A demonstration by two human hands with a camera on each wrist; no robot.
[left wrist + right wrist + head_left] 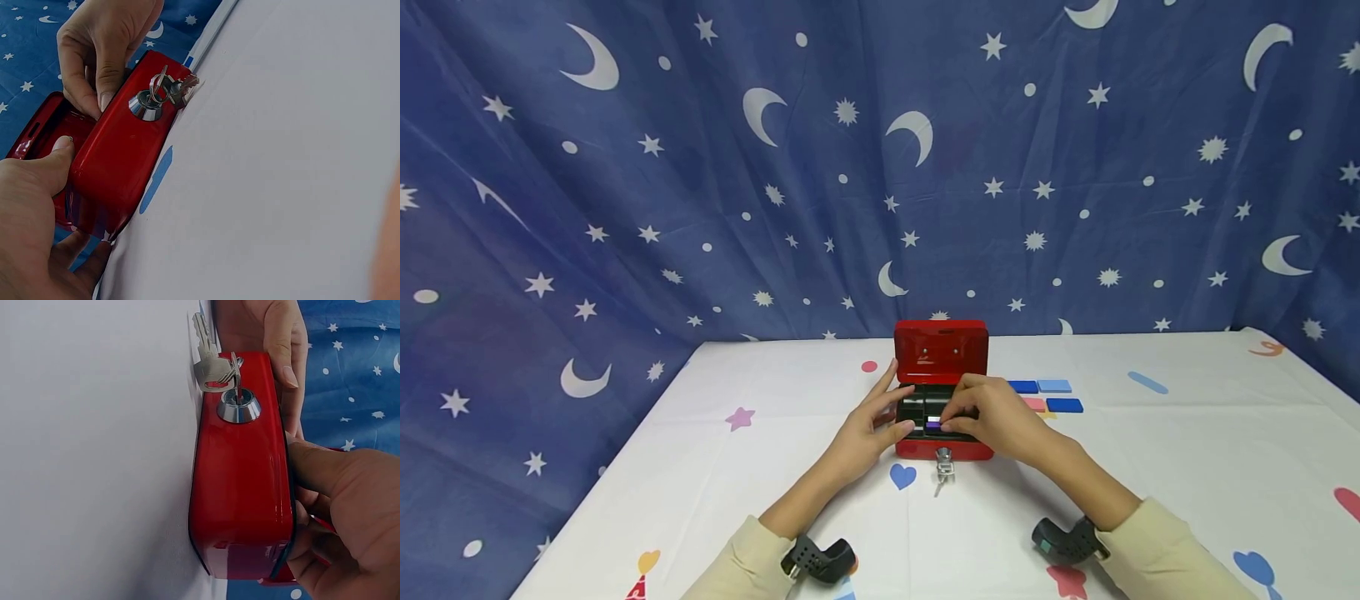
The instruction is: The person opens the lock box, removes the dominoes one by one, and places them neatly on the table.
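Observation:
A red cash box [943,450] stands with its lid [942,350] raised, a black compartment tray [912,408] inside. In the head view, my left hand [865,429] rests at the box's left side, fingers spread and fairly straight. Its thumb and index finger reach over the tray. My right hand [1000,417] reaches in from the right. Its thumb and fingertips pinch at a small purple block [933,425] in a front compartment, beside a white strip [934,419]. Both wrist views show the hands at the box, but its front wall hides the right fingertips' contact.
Keys [943,475] hang from the front lock. Right of the box lie flat rectangular blocks: dark blue [1064,406], light blue [1055,386], pink [1034,404] and others partly behind the right hand. The white tablecloth [805,375] has printed shapes; a blue curtain [820,208] hangs behind.

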